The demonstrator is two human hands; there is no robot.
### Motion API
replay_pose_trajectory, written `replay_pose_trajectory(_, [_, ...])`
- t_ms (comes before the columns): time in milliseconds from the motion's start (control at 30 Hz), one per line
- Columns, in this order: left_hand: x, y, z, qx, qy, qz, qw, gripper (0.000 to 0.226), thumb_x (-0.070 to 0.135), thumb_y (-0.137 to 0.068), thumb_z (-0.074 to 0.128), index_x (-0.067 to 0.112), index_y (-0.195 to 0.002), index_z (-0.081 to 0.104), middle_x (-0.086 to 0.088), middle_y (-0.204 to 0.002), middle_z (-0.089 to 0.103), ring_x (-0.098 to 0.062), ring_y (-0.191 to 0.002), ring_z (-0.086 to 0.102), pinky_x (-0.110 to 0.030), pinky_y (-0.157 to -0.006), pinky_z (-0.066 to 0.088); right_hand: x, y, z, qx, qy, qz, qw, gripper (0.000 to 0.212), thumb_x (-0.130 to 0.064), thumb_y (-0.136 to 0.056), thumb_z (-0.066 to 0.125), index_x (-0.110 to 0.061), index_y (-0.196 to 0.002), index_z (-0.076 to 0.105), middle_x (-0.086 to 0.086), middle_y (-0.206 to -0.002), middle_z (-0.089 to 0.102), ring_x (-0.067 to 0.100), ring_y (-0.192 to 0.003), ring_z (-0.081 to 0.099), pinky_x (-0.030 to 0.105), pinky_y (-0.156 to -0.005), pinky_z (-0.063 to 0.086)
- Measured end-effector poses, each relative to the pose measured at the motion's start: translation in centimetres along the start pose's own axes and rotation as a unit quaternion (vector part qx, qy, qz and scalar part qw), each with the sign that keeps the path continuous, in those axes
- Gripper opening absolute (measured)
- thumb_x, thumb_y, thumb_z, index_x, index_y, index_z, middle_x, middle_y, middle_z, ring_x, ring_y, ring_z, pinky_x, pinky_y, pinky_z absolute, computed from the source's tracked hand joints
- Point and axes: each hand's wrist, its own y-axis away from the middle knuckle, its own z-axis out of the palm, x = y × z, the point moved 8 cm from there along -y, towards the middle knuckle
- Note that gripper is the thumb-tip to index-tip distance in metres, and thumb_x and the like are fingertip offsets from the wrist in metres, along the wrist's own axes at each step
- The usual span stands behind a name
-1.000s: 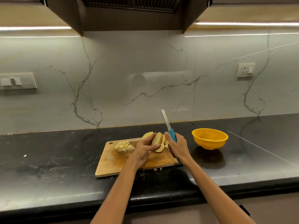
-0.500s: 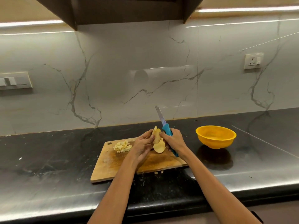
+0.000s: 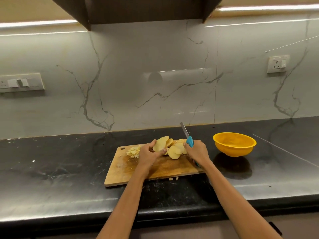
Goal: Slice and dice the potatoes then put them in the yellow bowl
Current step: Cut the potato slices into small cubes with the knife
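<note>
On the wooden cutting board (image 3: 151,171) we've got a fanned-out row of potato slices (image 3: 174,147) along the far edge, and both our hands are right in there with them. Our left hand (image 3: 149,154) has its fingers and thumb curled around the leftmost slices, holding the big front one tilted up on edge, so that end of the row sits right in the grip while the other slices lean off to the right of it. Our right hand (image 3: 196,151) is wrapped around the blue handle of the knife (image 3: 187,135), blade pointing up and away toward the wall, just past the right end of the slices and not touching them as far as we can tell. Off to the left of our left hand there's a little heap of diced potato (image 3: 133,151) near the board's hanging hole. Over on the black countertop (image 3: 60,166), the yellow bowl (image 3: 234,144) sits to the right of the board, near the knife hand but apart from it. A couple of stray bits (image 3: 173,178) lie just off the board's front edge
</note>
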Motion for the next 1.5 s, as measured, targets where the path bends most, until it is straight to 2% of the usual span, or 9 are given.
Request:
replay_pose_trajectory(100, [-0.4, 1.1, -1.2, 0.008, -0.11, 0.048, 0.993, 0.074, 0.028, -0.07, 0.081, 0.007, -0.133, 0.048, -0.009, -0.138, 0.05, -0.02, -0.126, 0.044, -0.029, -0.103, 0.038, -1.0, 1.2, -0.8, 0.036, 0.029, -0.023, 0.999, 0.036, -0.039, -0.096, 0.051, -0.005, -0.101, 0.055, 0.003, -0.085, 0.053, 0.011, -0.073, 0.05, 0.024, -0.063, 0.039])
replay_pose_trajectory(233, [-1.8, 2.7, -2.2, -0.013, -0.234, 0.059, 0.97, 0.081, 0.042, -0.069, 0.078, 0.009, -0.136, 0.046, -0.008, -0.139, 0.048, -0.02, -0.129, 0.041, -0.033, -0.109, 0.031, -3.0, 3.3, -1.6, 0.056, 0.034, -0.053, 0.996, 0.038, -0.044, -0.099, 0.042, -0.008, -0.092, 0.052, 0.002, -0.079, 0.052, 0.008, -0.065, 0.046, 0.021, -0.054, 0.034])
replay_pose_trajectory(367, [-2.9, 3.2, -2.5, -0.041, -0.248, 0.048, 0.967, 0.088, 0.06, -0.063, 0.074, 0.016, -0.135, 0.048, -0.003, -0.141, 0.047, -0.02, -0.132, 0.039, -0.046, -0.11, 0.031, -5.4, 5.6, -1.1, 0.001, 0.021, -0.079, 0.997, 0.041, -0.039, -0.102, 0.035, -0.007, -0.089, 0.056, 0.005, -0.077, 0.057, 0.012, -0.064, 0.051, 0.024, -0.054, 0.037])
replay_pose_trajectory(600, [-2.4, 3.4, -2.6, -0.067, -0.292, 0.082, 0.951, 0.063, 0.053, -0.079, 0.064, 0.016, -0.129, 0.055, -0.001, -0.135, 0.053, -0.018, -0.124, 0.046, -0.041, -0.103, 0.037, -6.8, 12.1, 2.6, -0.218, 0.106, -0.042, 0.969, 0.043, -0.039, -0.103, 0.029, -0.013, -0.074, 0.048, 0.004, -0.068, 0.055, 0.013, -0.053, 0.052, 0.022, -0.047, 0.042])
replay_pose_trajectory(1000, [-2.6, 3.5, -2.9, -0.073, -0.272, 0.09, 0.955, 0.056, 0.046, -0.081, 0.066, 0.014, -0.127, 0.058, 0.0, -0.134, 0.055, -0.016, -0.125, 0.047, -0.039, -0.105, 0.037, -7.2, 14.9, 1.9, -0.193, 0.207, -0.001, 0.959, 0.046, -0.034, -0.103, 0.03, -0.01, -0.067, 0.046, 0.004, -0.056, 0.054, 0.013, -0.041, 0.05, 0.022, -0.046, 0.041])
replay_pose_trajectory(1100, [-2.6, 3.3, -2.9, -0.075, -0.272, 0.084, 0.956, 0.056, 0.045, -0.081, 0.066, 0.014, -0.127, 0.057, -0.001, -0.134, 0.055, -0.017, -0.125, 0.047, -0.038, -0.105, 0.037, -7.4, 15.1, 2.0, -0.197, 0.213, -0.01, 0.957, 0.044, -0.034, -0.103, 0.031, -0.009, -0.072, 0.051, 0.004, -0.061, 0.057, 0.014, -0.049, 0.055, 0.025, -0.055, 0.046])
replay_pose_trajectory(1233, [-2.7, 3.0, -2.8, -0.08, -0.254, 0.079, 0.961, 0.055, 0.042, -0.079, 0.069, 0.013, -0.125, 0.059, -0.001, -0.132, 0.056, -0.017, -0.123, 0.049, -0.037, -0.103, 0.04, -7.5, 15.0, 2.7, -0.199, 0.241, -0.015, 0.95, 0.037, -0.031, -0.102, 0.035, -0.004, -0.102, 0.06, 0.011, -0.098, 0.066, 0.025, -0.09, 0.064, 0.034, -0.079, 0.049])
replay_pose_trajectory(1400, [-3.0, 2.8, -2.8, -0.082, -0.236, 0.075, 0.965, 0.054, 0.041, -0.077, 0.072, 0.012, -0.122, 0.062, -0.003, -0.128, 0.06, -0.019, -0.119, 0.054, -0.04, -0.1, 0.043, -9.6, 14.4, 3.7, -0.239, 0.299, -0.016, 0.924, 0.028, -0.026, -0.1, 0.039, -0.004, -0.094, 0.056, 0.012, -0.092, 0.06, 0.022, -0.072, 0.055, 0.03, -0.07, 0.046])
replay_pose_trajectory(1500, [-3.0, 2.8, -3.0, -0.082, -0.23, 0.071, 0.967, 0.052, 0.041, -0.076, 0.072, 0.013, -0.119, 0.064, -0.003, -0.126, 0.061, -0.02, -0.118, 0.054, -0.043, -0.099, 0.043, -9.8, 14.2, 4.0, -0.238, 0.316, -0.022, 0.918, 0.034, -0.029, -0.1, 0.04, -0.003, -0.112, 0.058, 0.013, -0.113, 0.062, 0.027, -0.1, 0.06, 0.032, -0.078, 0.043])
